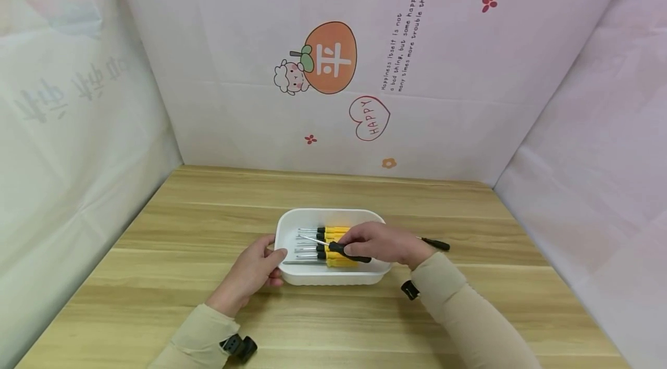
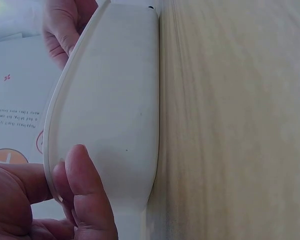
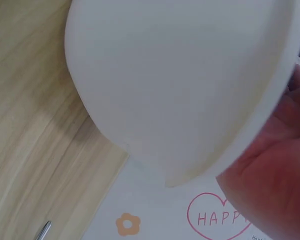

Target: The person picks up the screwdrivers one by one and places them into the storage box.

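Observation:
A white plastic tray (image 1: 333, 278) stands on the wooden table. Inside it lie several yellow-handled screwdrivers (image 1: 341, 263) in a row, their metal shafts pointing left. My left hand (image 1: 253, 269) grips the tray's left end, thumb over the rim and fingers outside below it; the left wrist view shows those fingers against the tray wall (image 2: 107, 95). Above the yellow handles, my right hand (image 1: 383, 243) holds a black-handled screwdriver (image 1: 341, 249), its shaft pointing left. In the right wrist view the tray wall (image 3: 175, 85) hides that screwdriver and most of the fingers.
Another black-handled screwdriver (image 1: 436, 244) lies on the table just right of the tray, partly behind my right hand. Bare wood of the table (image 1: 219, 201) surrounds the tray. A printed white cloth (image 1: 432, 125) hangs at the back, with cloth on both sides too.

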A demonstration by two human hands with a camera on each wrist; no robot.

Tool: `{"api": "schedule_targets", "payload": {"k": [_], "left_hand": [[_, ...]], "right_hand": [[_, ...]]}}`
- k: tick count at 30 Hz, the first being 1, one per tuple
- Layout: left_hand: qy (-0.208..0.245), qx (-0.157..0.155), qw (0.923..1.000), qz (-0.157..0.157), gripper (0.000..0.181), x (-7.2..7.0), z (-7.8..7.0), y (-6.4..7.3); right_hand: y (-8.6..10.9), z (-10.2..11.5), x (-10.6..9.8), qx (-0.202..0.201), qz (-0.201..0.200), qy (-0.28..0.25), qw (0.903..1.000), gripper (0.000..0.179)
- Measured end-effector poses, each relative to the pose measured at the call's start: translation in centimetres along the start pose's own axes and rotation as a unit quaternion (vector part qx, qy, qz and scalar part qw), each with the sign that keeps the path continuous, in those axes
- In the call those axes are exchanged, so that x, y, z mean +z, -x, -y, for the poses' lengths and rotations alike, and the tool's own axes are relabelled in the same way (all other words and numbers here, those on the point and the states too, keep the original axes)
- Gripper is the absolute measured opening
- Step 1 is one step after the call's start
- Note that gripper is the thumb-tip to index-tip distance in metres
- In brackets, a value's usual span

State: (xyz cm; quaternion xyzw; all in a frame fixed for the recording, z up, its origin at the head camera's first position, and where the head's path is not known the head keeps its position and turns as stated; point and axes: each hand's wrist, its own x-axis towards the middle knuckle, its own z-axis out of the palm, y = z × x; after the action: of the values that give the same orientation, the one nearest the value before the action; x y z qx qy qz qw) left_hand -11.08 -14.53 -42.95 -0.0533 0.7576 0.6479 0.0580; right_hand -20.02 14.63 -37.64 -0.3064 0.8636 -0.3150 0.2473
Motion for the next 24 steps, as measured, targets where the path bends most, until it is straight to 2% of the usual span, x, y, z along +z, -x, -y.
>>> {"api": "schedule_targets", "payload": {"k": [9,19,24], "left_hand": [[-0.006,0.0,1.0,-0.003,0.052,0.0,0.1,-0.1],[-0.01,0.003,0.9999,-0.001,0.052,0.1,-0.1,0.0],[-0.005,-0.005,1.0,-0.004,0.051,0.2,-0.2,-0.1]], "right_hand": [[-0.7,-0.2,0.6,0.001,0.029,0.01,0.9995,0.017],[-1.0,-0.2,1.1,-0.012,0.028,0.037,0.9988,0.015],[-1.1,-0.1,1.3,-0.009,0.033,0.054,0.998,0.015]]}}
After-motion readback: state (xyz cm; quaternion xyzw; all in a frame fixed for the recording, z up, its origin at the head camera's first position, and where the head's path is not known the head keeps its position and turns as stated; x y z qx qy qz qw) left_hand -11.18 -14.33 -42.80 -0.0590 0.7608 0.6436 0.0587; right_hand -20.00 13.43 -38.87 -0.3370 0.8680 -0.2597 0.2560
